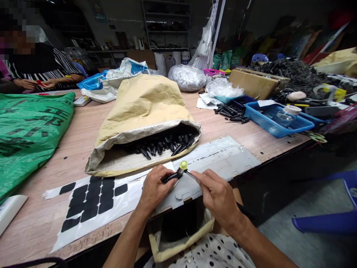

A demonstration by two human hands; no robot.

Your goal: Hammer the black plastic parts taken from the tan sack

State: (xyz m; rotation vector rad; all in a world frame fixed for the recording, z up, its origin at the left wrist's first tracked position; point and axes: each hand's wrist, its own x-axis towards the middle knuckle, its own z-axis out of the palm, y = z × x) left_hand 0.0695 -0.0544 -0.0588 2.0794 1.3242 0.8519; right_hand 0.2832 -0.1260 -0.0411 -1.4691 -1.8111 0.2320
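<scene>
Head view: just in front of the tan sack (150, 100), the left hand (156, 187) grips a black tube (170, 176). The right hand (219, 190) pinches a thin stick (190, 173) close by. A yellow-green knob (183, 165) shows there, maybe on the tube. More black tubes (159, 147) lie inside the sack. A blue tray (264, 124) sits to its right.

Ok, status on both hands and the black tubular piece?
Left hand gripping black tubular piece, yellow-green rounded tip at its end. Right hand pinching slim silver rod beside it, contact unclear. Open tan sack just beyond, not between hands.
</scene>
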